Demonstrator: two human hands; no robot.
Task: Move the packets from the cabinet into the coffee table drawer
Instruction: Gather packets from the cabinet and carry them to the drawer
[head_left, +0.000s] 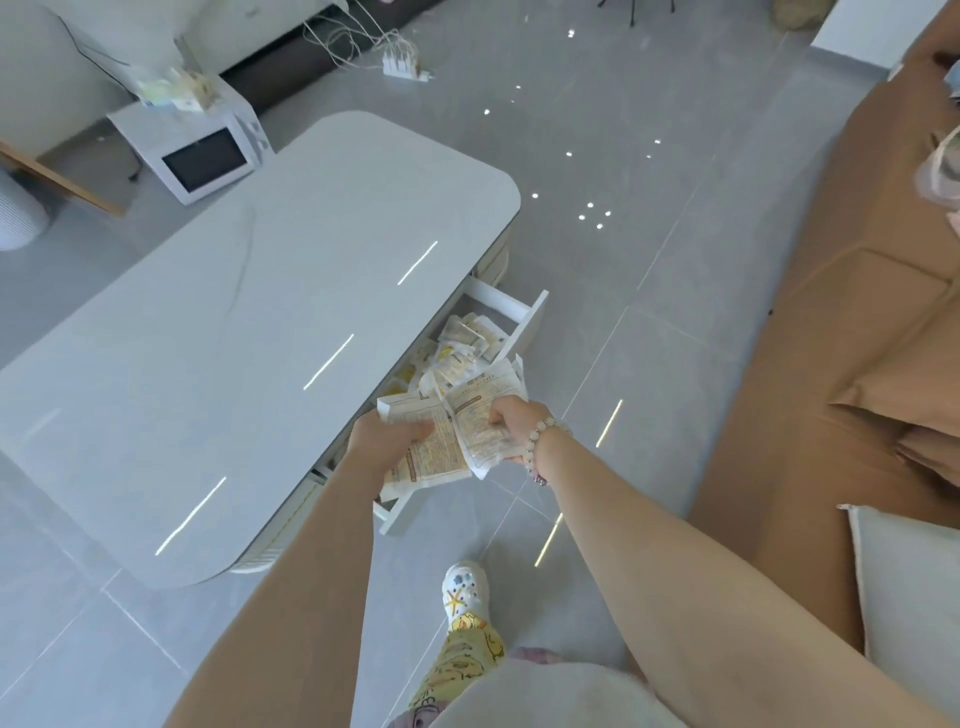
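Our left hand and right hand clutch packets over the open drawer of the coffee table.

Our left fingers curl over the top of one crumpled printed bundle, gripping it from the table side, while our right fingers close tight on a second bundle that fans up beyond them; a bead bracelet circles that wrist. The two bundles touch between our hands, above the near end of the drawer, which stands pulled out from the table's long edge. Inside it we see a loose heap of more white and yellow packets, reaching towards its far wall. Beyond the table's far corner a microwave sits on the floor.
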